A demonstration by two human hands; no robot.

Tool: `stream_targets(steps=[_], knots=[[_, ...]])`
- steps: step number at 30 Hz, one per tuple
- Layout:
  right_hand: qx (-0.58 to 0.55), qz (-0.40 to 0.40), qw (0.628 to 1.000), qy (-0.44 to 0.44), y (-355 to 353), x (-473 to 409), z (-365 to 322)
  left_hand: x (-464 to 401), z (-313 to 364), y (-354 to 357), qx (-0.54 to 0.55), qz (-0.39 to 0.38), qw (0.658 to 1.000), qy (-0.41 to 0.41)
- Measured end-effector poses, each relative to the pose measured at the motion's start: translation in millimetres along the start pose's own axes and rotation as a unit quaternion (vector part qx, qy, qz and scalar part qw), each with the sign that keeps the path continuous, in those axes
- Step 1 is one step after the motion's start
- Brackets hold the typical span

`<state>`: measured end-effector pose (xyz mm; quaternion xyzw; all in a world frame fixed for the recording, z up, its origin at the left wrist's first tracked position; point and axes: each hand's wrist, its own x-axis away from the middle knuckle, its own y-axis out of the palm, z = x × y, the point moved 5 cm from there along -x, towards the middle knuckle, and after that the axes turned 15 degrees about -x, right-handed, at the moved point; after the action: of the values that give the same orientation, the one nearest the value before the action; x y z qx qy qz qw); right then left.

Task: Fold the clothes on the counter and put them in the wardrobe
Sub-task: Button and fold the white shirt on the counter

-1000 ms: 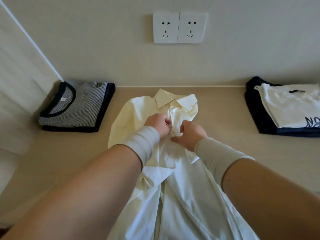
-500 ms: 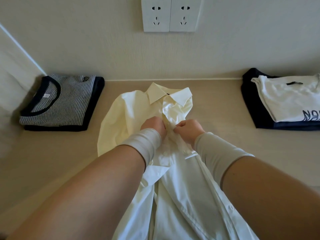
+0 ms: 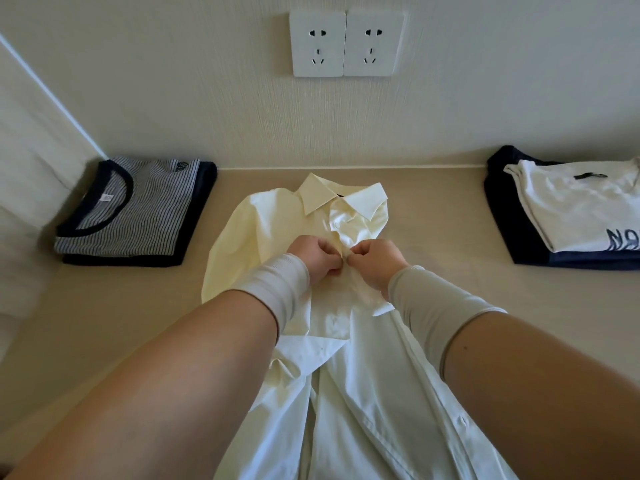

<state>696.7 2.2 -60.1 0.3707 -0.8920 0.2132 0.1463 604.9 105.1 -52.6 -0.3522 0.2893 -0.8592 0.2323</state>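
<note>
Two hands meet at the front placket of a pale cream collared button-up cotton shirt, just below the collar. Left hand: fingers curled tight, thumb & forefinger pinching the shirt's left front edge. Right hand: same, fingers curled, pinching the opposite front edge. Fingertips of both nearly touch at the centre w/ fabric bunched between them; can't tell if a button sits in the pinch, too small. Both wrists wear light grey knit sleeves; forearms bare.

Shirt lies face-up on the beige smooth counter, collar toward the back wall, body running toward the person. Lower front is open, edges spread apart.

Folded grey-and-white striped tee w/ dark navy neckband sits at the counter's far left, on top of a folded navy garment, near the corner, apart from the shirt. Folded white printed tee sits far right atop a folded dark navy garment, also apart from the shirt.

Pair of white wall sockets on the cream wall above the collar.
</note>
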Motion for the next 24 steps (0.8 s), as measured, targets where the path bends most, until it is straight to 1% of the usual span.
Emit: stream_targets(steps=[2, 5, 8, 11, 13, 17, 21, 24], knots=[[-0.004, 0.0, 1.0, -0.003, -1.3, 0.2, -2.2, 1.0, -0.5, -0.3, 0.029, 0.002, 1.0, -0.004], [-0.019, 0.001, 1.0, 0.007, -3.0, -1.4, -1.2, 0.5, 0.7, -1.5, 0.042, 0.009, 0.999, -0.003], [-0.1, -0.011, 0.994, 0.046, -5.1, 0.4, 0.1, 0.4, 0.6, -2.0, 0.055, 0.013, 0.998, -0.003], [-0.174, -0.07, 0.98, 0.065, -2.9, 4.2, -0.7, 1.6, -0.1, -1.2, 0.077, 0.007, 0.997, 0.002], [-0.217, -0.064, 0.971, 0.071, -3.5, 6.6, -0.1, 1.8, 0.7, -0.7, 0.088, 0.001, 0.996, 0.009], [-0.167, -0.043, 0.984, 0.042, -4.7, 6.0, -0.8, 2.6, 1.1, -2.0, 0.106, -0.011, 0.994, 0.013], [-0.123, -0.005, 0.992, 0.003, -5.6, 4.7, -3.2, 3.2, -0.7, -2.7, 0.119, -0.017, 0.993, 0.01], [-0.12, -0.014, 0.993, 0.0, -2.9, 5.3, -4.4, 3.4, -3.2, -1.6, 0.125, -0.014, 0.992, 0.0]])
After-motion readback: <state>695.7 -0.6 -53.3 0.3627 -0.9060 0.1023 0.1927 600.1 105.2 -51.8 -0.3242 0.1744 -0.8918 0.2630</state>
